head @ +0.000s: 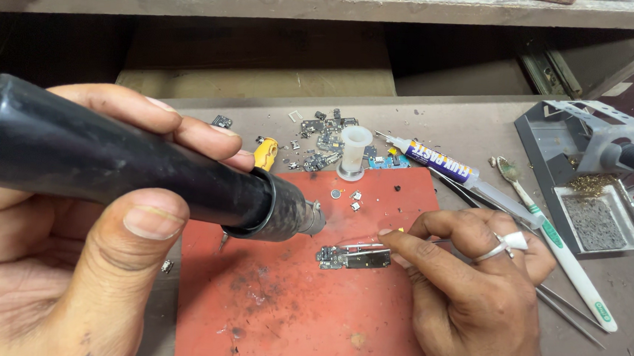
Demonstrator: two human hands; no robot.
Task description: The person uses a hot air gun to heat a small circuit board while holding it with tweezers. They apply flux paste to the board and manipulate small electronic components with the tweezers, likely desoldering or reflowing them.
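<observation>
left hand (70, 258) gripping hot-air gun (134, 167); right hand (472, 283) pinching tweezers (441, 242) on circuit board (354, 258); heating underway, component not yet lifted.

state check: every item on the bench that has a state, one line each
left hand: gripping hot air tool
hot air tool: held, nozzle aimed at circuit board
right hand: holding tweezers
tweezers: tips at board
circuit board: flat on red mat
syringe tube: lying flat
toothbrush: lying flat

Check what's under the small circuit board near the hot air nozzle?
The circuit board lies flat on the red work mat, scorched nearby. The right hand presses tweezers on it. Anything beneath the board is hidden.
</observation>
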